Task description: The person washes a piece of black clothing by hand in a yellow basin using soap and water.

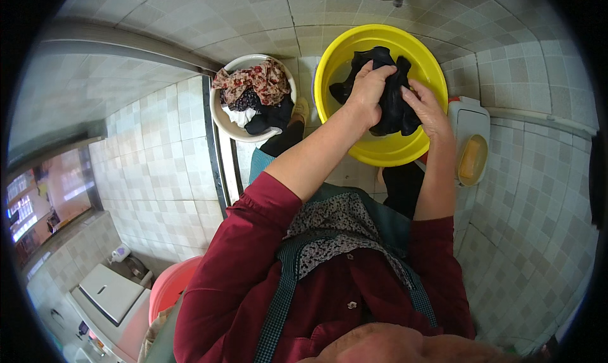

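A wet-looking black garment (394,103) is bunched up over the yellow basin (437,59) in front of me. My left hand (369,89) grips its upper middle part, the fingers closed on the cloth. My right hand (428,109) is at the garment's right edge, thumb and fingers closed around the fabric. Part of the cloth spreads leftward inside the basin. What kind of garment it is I cannot make out. Some water seems to lie in the bottom of the basin.
Left of the basin stands a white tub (223,117) heaped with clothes, including a flowered cloth (256,82). At the right, a bar of soap (470,157) lies in a yellow dish on a white box (467,113). A pink basin (170,287) sits lower left. Tiled walls close in.
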### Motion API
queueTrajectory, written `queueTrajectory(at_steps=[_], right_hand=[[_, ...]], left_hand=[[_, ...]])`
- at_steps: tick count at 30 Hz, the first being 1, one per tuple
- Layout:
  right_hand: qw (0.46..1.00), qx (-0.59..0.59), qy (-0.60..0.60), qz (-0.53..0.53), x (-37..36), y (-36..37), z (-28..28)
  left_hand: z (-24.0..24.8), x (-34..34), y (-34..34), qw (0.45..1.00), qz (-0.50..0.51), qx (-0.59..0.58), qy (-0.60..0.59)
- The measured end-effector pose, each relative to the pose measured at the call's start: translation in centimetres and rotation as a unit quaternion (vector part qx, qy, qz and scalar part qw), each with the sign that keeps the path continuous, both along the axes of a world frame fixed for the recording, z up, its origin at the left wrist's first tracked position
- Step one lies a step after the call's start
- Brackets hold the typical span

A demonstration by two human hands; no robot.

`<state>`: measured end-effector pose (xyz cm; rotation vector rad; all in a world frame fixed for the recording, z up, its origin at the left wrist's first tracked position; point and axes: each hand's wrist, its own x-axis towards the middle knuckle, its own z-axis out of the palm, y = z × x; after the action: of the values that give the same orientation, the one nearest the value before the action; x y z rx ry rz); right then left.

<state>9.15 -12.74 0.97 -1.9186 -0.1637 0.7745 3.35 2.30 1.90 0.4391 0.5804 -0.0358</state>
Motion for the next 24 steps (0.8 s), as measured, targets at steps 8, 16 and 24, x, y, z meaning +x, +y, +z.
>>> queueTrajectory(at_steps=[8, 16, 24], right_hand=[[0.973, 0.179, -0.038, -0.139, 4.4, -4.8, -3.3], [0.975, 0.201, -0.027, -0.093, -4.4, 3.8, 4.9], [0.883, -0.117, -0.447, -0.079, -3.3, 5.9, 1.0]], left_hand=[[2.9, -0.4, 1.3, 0.998, 0.035, -0.001, 0.053], [-5.1, 1.2, -0.5, 0.997, -0.065, -0.033, 0.007], [-2.2, 0.1, -1.8, 0.999, 0.029, 0.017, 0.040]])
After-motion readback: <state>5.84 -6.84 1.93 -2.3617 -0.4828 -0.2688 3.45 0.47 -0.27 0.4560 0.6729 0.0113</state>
